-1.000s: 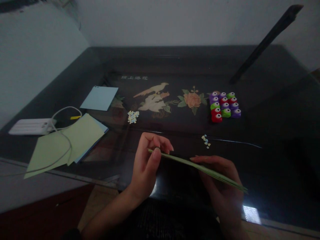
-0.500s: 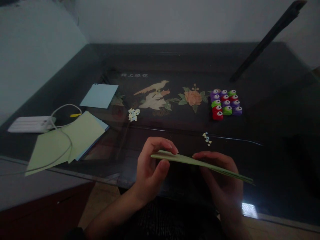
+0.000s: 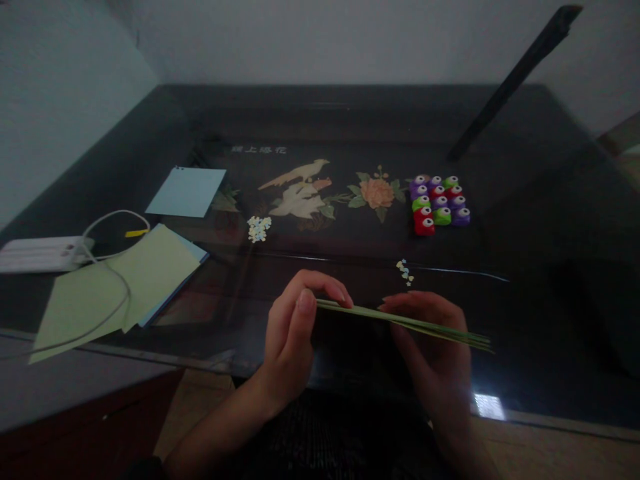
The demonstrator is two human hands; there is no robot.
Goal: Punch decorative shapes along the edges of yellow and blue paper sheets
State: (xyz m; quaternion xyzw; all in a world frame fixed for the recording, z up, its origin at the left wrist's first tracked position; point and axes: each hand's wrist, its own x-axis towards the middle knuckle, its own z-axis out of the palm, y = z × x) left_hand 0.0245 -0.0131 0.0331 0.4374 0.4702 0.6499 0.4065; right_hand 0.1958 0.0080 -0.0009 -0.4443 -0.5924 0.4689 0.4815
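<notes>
A thin stack of pale green paper sheets (image 3: 373,313) is held nearly edge-on above the near side of the dark table. My left hand (image 3: 295,333) is closed on its left end, the thumb in front and the fingers over the top edge. At the other side, my right hand (image 3: 435,340) grips the stack with fingers along the top and the thumb below; the sheets fan slightly apart at that end. Just beyond the paper lie a few tiny star and heart pieces (image 3: 404,272).
Blocks with eyes (image 3: 440,203) stand in rows at right. A heap of small paper pieces (image 3: 259,229), a light blue sheet stack (image 3: 187,192), green sheets (image 3: 115,283), a cable (image 3: 110,265) and a white power bank (image 3: 43,255) lie left. A dark stick (image 3: 515,83) rises at the back right.
My left thumb has moved up and left against the end of the stack. The sheets lie flatter together on the left and fan more on the right. The view has shifted slightly.
</notes>
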